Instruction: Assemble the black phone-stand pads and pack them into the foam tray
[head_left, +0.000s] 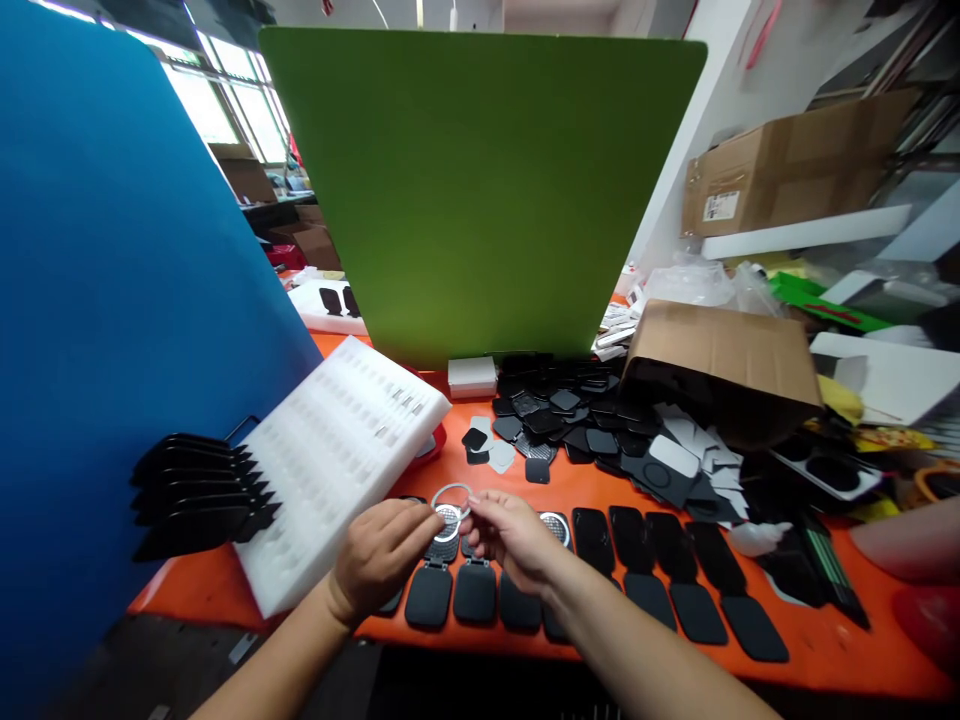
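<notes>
My right hand (514, 542) pinches a thin pale ring (450, 487) between thumb and fingers. Close beside it, my left hand (386, 552) has its fingers pressed together, their tips near the ring; what they hold, if anything, is hidden. Below the hands lies a hinged black case (428, 597), opened flat, with a white ring (448, 535) on its upper, mesh-patterned half. Other opened black cases (474, 593) stand in a row along the front edge, partly covered by my hands and forearms. Another white ring (555, 527) shows on a case just right of my right hand.
A white foam block (337, 460) leans at the left, with several black pieces (202, 490) beside it. Loose black plates (570, 410) are heaped behind the row near a cardboard box (724, 350). Green (480, 190) and blue (127, 270) panels wall the orange table (465, 465).
</notes>
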